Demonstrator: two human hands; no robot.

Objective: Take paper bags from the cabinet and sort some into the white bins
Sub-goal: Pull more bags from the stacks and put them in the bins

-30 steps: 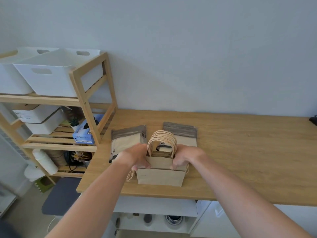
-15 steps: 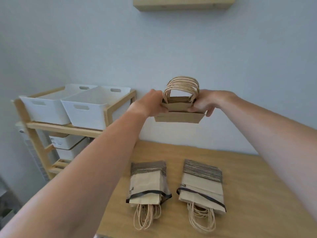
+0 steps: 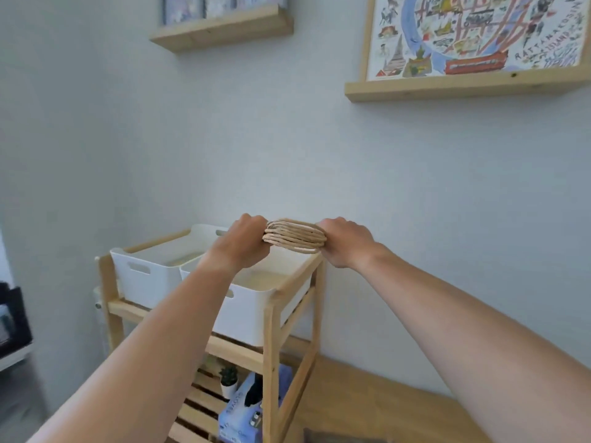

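Observation:
A stack of brown paper bags (image 3: 294,239) with twisted paper handles hangs in the air between both hands, seen edge-on with the handles toward me. My left hand (image 3: 243,243) grips its left side and my right hand (image 3: 343,243) grips its right side. The stack is above the back right corner of the right white bin (image 3: 249,318). A second white bin (image 3: 144,276) stands to its left. Both bins sit on the top of a wooden shelf rack (image 3: 271,330).
Lower rack shelves hold a small potted plant (image 3: 228,380) and a blue box (image 3: 243,410). The wooden table (image 3: 367,404) lies at bottom right. Two wall ledges, the left wall ledge (image 3: 224,27) and the right wall ledge (image 3: 463,86), carry pictures above.
Both hands lifted the bag stack off the table, raised it and carried it left over the right white bin. The two other bag piles on the table dropped out of view.

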